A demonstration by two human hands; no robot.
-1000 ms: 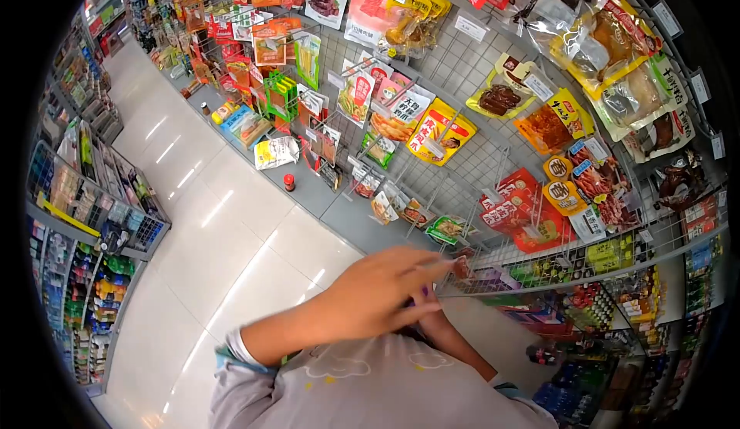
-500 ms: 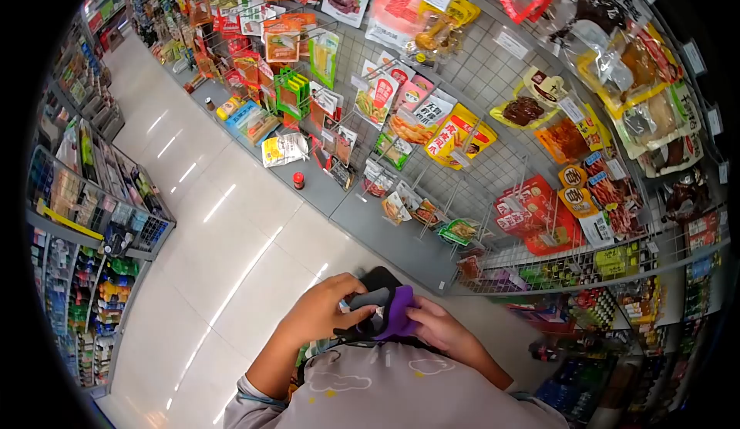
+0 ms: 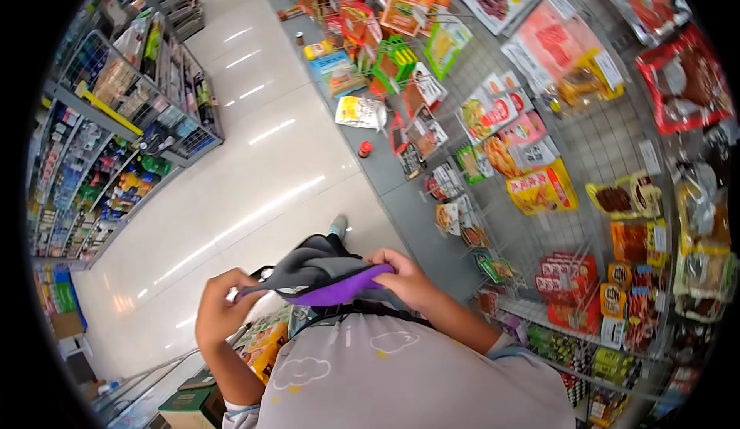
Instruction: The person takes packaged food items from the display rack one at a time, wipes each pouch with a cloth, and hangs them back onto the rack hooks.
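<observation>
Holding a soft pouch (image 3: 327, 279) at chest height, you have both hands clamped on it: left hand (image 3: 220, 313) pinches its left end, right hand (image 3: 405, 279) grips the right end. Pouch is grey and black on top, purple underneath, floppy, stretched between the hands just above your grey shirt (image 3: 408, 375). Snack rack (image 3: 586, 144) crowds your right side, close to the right hand. Open white floor (image 3: 254, 174) ahead and left; shelves (image 3: 116, 121) stand well apart across the aisle.
</observation>
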